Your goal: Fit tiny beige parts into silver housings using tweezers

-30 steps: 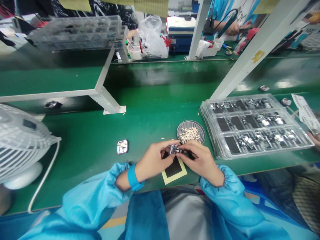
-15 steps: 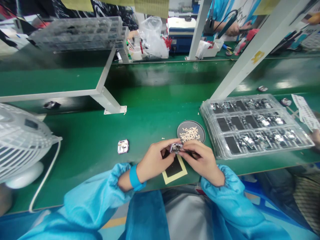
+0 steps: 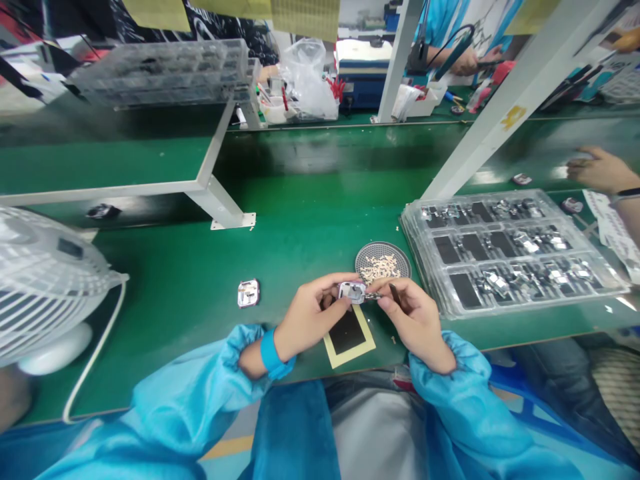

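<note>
Between thumb and fingers, my left hand (image 3: 315, 312) holds a small square device housing (image 3: 352, 292). My right hand (image 3: 413, 317) is closed on dark tweezers (image 3: 396, 295), its fingertips beside the housing's right edge at a small metallic part. Under the hands lies a black pad with a yellow border (image 3: 369, 339). Just beyond them, a round dish (image 3: 359, 261) holds many small pale pieces. A second housing (image 3: 249, 293) lies on the green bench to the left.
Stacked clear trays (image 3: 505, 257) of parts stand at the right. A white fan (image 3: 50, 287) is at the left, near a shelf leg (image 3: 223, 203). Another person's hand (image 3: 603, 170) reaches in at the far right. A slanted white post (image 3: 493, 113) rises behind the trays.
My right hand has moved slightly right, and the tweezers now point up more. The held housing shows more of its face. Another person's hand has come in at the far right.
</note>
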`<act>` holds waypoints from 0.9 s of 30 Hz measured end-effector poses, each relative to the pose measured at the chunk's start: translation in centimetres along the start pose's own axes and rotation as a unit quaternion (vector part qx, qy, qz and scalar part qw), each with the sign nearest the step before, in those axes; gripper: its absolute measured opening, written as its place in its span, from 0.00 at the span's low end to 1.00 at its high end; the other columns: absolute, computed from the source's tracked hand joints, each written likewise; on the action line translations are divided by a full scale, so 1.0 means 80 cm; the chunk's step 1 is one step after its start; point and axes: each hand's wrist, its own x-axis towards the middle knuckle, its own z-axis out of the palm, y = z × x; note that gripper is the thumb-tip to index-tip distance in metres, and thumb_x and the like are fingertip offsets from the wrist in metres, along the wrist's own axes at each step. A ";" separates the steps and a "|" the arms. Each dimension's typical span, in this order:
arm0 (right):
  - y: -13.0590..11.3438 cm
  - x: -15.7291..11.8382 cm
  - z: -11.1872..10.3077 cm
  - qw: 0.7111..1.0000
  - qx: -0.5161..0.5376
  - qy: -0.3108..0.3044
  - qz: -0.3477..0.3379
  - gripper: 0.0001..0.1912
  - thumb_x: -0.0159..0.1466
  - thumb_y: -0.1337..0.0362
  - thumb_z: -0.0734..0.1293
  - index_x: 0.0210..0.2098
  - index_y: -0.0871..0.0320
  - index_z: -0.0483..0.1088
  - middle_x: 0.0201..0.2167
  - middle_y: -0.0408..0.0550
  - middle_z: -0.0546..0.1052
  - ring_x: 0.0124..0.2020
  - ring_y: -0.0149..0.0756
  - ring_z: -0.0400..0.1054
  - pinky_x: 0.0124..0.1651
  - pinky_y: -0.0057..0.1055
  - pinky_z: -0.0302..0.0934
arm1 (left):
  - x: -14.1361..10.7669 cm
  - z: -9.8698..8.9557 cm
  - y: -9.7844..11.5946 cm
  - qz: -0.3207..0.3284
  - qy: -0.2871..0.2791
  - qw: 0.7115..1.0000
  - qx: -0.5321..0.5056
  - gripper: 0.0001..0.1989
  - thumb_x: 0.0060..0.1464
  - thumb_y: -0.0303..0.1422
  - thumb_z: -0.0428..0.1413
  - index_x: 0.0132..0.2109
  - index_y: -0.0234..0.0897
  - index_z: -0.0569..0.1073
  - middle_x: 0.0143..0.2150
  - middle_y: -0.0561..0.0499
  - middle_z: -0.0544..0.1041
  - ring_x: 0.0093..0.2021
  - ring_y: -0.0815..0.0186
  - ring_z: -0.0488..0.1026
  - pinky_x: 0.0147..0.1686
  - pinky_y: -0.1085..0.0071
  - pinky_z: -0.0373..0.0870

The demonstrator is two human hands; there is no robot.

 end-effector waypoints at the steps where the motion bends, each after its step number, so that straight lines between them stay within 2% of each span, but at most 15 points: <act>1: -0.001 -0.001 0.001 1.000 0.005 0.000 0.012 0.04 0.68 0.62 0.70 0.40 0.55 0.72 0.40 0.48 0.79 0.42 0.37 0.76 0.46 0.33 0.72 | 0.000 0.000 0.000 0.000 0.001 1.000 -0.004 0.20 0.58 0.33 0.60 0.57 0.37 0.76 0.50 0.43 0.79 0.46 0.59 0.77 0.44 0.65 0.75; 4: -0.002 -0.004 0.001 0.999 -0.005 0.005 0.032 0.07 0.67 0.60 0.71 0.41 0.55 0.72 0.35 0.47 0.80 0.36 0.38 0.78 0.41 0.32 0.74 | -0.001 0.002 0.000 0.004 0.008 1.000 0.016 0.19 0.58 0.32 0.59 0.56 0.38 0.76 0.50 0.44 0.79 0.42 0.63 0.77 0.38 0.69 0.72; 8: -0.004 -0.003 0.003 0.999 -0.037 -0.002 0.031 0.10 0.65 0.60 0.73 0.45 0.55 0.76 0.39 0.48 0.81 0.38 0.39 0.79 0.45 0.35 0.76 | -0.001 0.003 -0.004 0.012 0.008 0.998 0.062 0.20 0.58 0.30 0.58 0.58 0.40 0.75 0.49 0.46 0.80 0.35 0.68 0.73 0.30 0.73 0.64; 11: -0.003 -0.001 0.007 0.999 0.003 -0.017 0.034 0.13 0.66 0.62 0.72 0.49 0.54 0.73 0.40 0.47 0.81 0.40 0.38 0.79 0.48 0.35 0.75 | -0.001 0.004 -0.007 0.020 0.003 0.997 0.069 0.21 0.58 0.29 0.57 0.59 0.42 0.74 0.49 0.47 0.80 0.37 0.67 0.74 0.31 0.73 0.64; 15: 0.001 -0.001 0.010 0.997 0.065 0.005 0.045 0.12 0.64 0.64 0.74 0.44 0.53 0.68 0.35 0.43 0.81 0.36 0.34 0.79 0.42 0.28 0.74 | -0.002 0.007 -0.007 0.021 0.000 0.996 0.082 0.23 0.56 0.27 0.57 0.59 0.44 0.74 0.48 0.48 0.80 0.38 0.67 0.74 0.32 0.73 0.64; 20: 0.004 0.000 0.010 0.994 0.072 0.006 0.078 0.12 0.64 0.64 0.74 0.42 0.53 0.67 0.34 0.43 0.81 0.36 0.32 0.78 0.41 0.25 0.72 | -0.002 0.008 -0.005 0.023 0.004 0.994 0.106 0.23 0.56 0.28 0.58 0.59 0.47 0.75 0.47 0.50 0.80 0.36 0.68 0.72 0.34 0.72 0.66; 27: 0.004 0.002 0.010 0.992 0.070 0.017 0.100 0.13 0.62 0.63 0.75 0.39 0.55 0.67 0.34 0.45 0.81 0.35 0.34 0.78 0.41 0.27 0.71 | -0.003 0.008 -0.001 0.023 0.006 0.992 0.121 0.23 0.56 0.31 0.61 0.58 0.49 0.75 0.47 0.51 0.80 0.35 0.68 0.71 0.34 0.71 0.65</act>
